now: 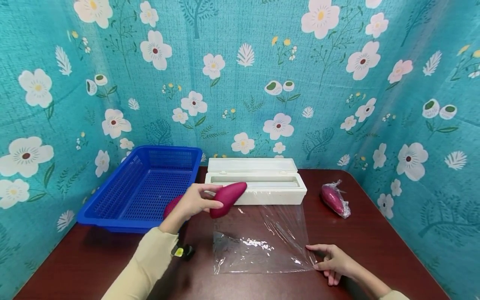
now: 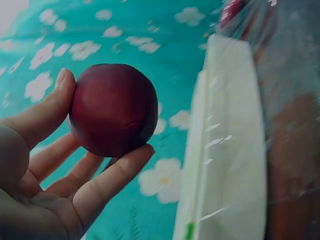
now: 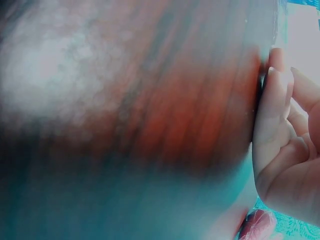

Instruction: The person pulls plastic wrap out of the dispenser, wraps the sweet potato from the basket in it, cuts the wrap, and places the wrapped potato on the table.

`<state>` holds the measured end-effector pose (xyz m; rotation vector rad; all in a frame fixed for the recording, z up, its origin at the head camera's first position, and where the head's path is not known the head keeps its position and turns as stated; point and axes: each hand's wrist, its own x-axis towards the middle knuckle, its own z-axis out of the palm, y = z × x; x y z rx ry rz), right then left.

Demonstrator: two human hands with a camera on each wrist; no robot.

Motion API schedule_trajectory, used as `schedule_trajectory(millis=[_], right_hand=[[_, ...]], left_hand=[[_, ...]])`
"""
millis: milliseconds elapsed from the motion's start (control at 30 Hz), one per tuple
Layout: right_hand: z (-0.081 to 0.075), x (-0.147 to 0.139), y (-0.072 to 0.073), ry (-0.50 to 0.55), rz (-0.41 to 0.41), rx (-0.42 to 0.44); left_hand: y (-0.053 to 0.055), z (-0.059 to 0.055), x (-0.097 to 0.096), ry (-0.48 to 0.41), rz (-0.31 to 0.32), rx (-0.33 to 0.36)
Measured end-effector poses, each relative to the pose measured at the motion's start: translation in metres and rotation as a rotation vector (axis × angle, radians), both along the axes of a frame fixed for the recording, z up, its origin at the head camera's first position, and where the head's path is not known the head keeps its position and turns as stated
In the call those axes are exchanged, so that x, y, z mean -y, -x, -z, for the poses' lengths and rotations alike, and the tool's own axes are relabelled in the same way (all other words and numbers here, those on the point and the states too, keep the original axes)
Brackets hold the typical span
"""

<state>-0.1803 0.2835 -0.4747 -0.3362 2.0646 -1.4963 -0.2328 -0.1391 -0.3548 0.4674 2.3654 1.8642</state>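
My left hand (image 1: 196, 202) holds a smooth magenta sweet potato (image 1: 229, 198) between thumb and fingers, above the left side of the pulled-out plastic wrap. In the left wrist view the sweet potato (image 2: 114, 110) shows its rounded end. A clear sheet of plastic wrap (image 1: 258, 246) runs from the white dispenser box (image 1: 258, 198) toward the front of the table, with creases on its right side. Down at its front right corner, my right hand (image 1: 335, 262) pinches the edge of the wrap, its lower fingers curled.
A blue basket (image 1: 112, 223) stands at the left, with another magenta sweet potato (image 1: 171, 206) in it, partly behind my left hand. One wrapped sweet potato (image 1: 333, 199) lies at the right. The dispenser's lid (image 1: 251, 165) stands raised. A flowered curtain (image 1: 240, 91) hangs behind the table.
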Motion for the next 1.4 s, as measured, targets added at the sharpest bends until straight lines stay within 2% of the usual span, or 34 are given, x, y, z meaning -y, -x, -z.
schedule_trajectory(millis=[133,267,433,600,733,967,1200,1400], right_hand=[[0.001,0.0,-0.001,0.004,0.004,0.009],[0.001,0.0,-0.001,0.007,0.006,0.007],[0.001,0.0,-0.001,0.007,0.002,-0.007],[0.0,0.001,-0.001,-0.001,0.003,-0.01],[0.0,0.001,-0.001,0.001,0.004,-0.005],[-0.001,0.002,-0.002,-0.007,0.008,-0.008],[0.0,0.002,0.0,-0.023,0.003,-0.046],[0.0,0.002,-0.001,-0.034,0.011,-0.044]], left_hand=[[0.0,0.011,-0.02,0.065,0.083,-0.068],[0.001,0.024,-0.041,0.129,0.159,-0.098],[0.002,0.043,-0.064,0.228,0.2,-0.124],[0.004,0.062,-0.078,0.298,0.225,-0.159],[0.005,0.072,-0.085,0.342,0.226,-0.155],[0.004,0.077,-0.091,0.39,0.241,-0.187],[0.007,0.089,-0.09,0.461,0.233,-0.193],[0.008,0.094,-0.089,0.462,0.253,-0.175]])
